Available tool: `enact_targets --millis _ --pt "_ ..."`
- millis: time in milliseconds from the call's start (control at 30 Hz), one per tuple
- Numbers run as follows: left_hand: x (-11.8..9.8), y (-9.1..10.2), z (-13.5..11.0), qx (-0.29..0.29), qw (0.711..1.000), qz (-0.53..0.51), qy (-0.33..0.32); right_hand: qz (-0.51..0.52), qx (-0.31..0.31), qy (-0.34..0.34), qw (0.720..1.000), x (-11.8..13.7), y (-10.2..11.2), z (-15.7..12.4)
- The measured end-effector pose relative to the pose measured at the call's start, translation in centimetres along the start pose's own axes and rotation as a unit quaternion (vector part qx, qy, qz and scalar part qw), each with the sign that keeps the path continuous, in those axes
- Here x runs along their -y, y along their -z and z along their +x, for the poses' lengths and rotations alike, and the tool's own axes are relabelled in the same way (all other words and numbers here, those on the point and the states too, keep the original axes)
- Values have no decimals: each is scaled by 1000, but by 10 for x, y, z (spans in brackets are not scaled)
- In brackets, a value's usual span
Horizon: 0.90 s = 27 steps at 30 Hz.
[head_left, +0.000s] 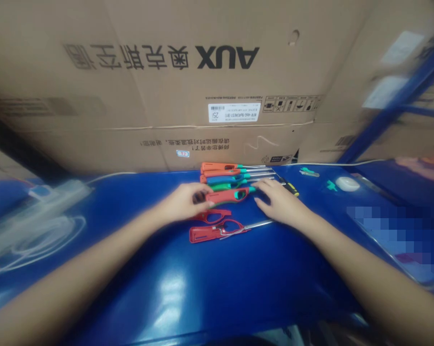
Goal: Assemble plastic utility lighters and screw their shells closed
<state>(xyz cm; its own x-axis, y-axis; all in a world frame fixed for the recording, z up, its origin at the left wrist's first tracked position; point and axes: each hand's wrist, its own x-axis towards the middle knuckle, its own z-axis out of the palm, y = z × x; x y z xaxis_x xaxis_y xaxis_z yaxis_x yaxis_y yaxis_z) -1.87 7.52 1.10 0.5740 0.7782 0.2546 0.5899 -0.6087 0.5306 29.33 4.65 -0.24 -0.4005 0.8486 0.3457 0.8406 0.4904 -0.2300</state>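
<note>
A red barbecue lighter (224, 196) with a green trigger lies across between my hands. My left hand (186, 201) is closed on its handle end. At the barrel end, my right hand (276, 196) has thumb and fingers around the lighter; the barrel is mostly hidden there. Just nearer to me lie a loose red handle shell half (215, 216) and an opened red lighter half (204, 234) with its thin wire and metal barrel showing. Behind my hands, orange lighters (220, 168), a blue lighter (219, 179) and a green lighter (220, 186) lie side by side.
A yellow-and-black screwdriver (292, 187) lies behind my right hand. Farther right are small green parts (331, 186) and a white rounded object (347, 183). A power strip (64, 192) and coiled white cable (47, 240) lie left. Cardboard (148, 96) walls the blue table's (220, 288) back.
</note>
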Motion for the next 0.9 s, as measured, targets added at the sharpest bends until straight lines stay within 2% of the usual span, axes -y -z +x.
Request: enact_targets --millis 100,333,500,667,800,900 --pt "-4 2 -1 1 1000 11 -12 -8 13 1 1000 -1 -1 -1" --pt "-1 -8 5 -117 990 83 -4 -27 23 -9 999 6 -5 -1" --pt "6 -14 16 -88 989 118 -10 -29 29 -14 999 5 -5 2" --pt "3 -15 33 -49 986 157 -11 -32 37 -16 999 8 0 1" --pt "-1 -14 42 -51 983 176 -16 -37 46 4 998 12 4 2" --pt "-3 -12 42 -72 981 180 -23 -36 32 6 999 12 8 12"
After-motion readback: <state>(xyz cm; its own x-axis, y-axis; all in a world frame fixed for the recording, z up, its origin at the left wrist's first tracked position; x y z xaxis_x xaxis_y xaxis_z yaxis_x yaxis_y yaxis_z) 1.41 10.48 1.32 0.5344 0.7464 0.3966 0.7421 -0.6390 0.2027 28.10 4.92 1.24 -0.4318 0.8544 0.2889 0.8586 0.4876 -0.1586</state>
